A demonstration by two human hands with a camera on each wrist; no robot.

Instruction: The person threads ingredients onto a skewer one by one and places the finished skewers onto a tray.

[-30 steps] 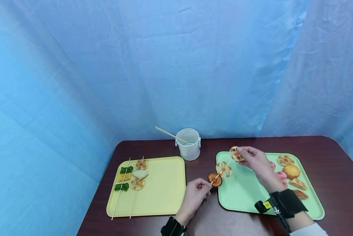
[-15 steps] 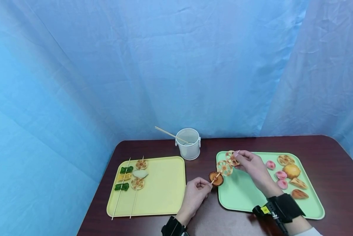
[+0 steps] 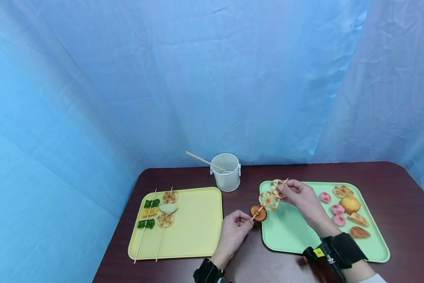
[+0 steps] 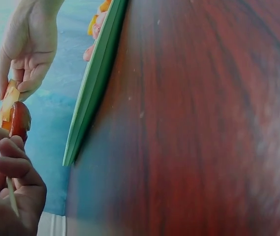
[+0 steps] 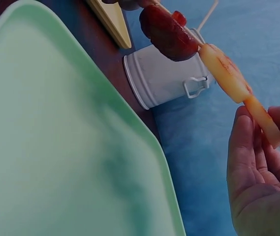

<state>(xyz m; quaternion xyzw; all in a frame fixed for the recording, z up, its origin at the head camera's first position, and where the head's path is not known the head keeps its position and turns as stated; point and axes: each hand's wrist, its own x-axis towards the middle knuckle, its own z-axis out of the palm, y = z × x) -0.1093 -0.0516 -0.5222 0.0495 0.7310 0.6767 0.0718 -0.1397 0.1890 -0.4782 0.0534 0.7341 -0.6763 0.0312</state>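
Note:
My left hand [image 3: 233, 234] pinches a wooden skewer [image 4: 13, 197] by its lower part, just below a brown mushroom slice [image 3: 258, 213]. Beyond the mushroom, a lotus root slice [image 3: 268, 201] sits on the same skewer. At the far end my right hand [image 3: 305, 202] pinches the outer lotus root slice [image 5: 264, 120] between thumb and fingers. The skewer's tip shows past that slice in the head view. Edge-on in the right wrist view, the two lotus slices touch end to end, and the mushroom [image 5: 167, 34] is further along. The skewer slants up to the right, above the green tray's left edge.
On the green tray [image 3: 286, 236] lie pink round pieces [image 3: 337, 209], a lotus slice [image 3: 343, 192], a yellow lump [image 3: 350, 205] and brown wedges [image 3: 360, 232]. The yellow tray [image 3: 194, 228] holds two filled skewers [image 3: 146, 224]. A white bucket [image 3: 227, 181] with sticks stands behind.
My right hand has moved down and left with the outer lotus root slice, bringing it against the inner one. The skewer tip now sticks out past it. My left hand stays nearly still.

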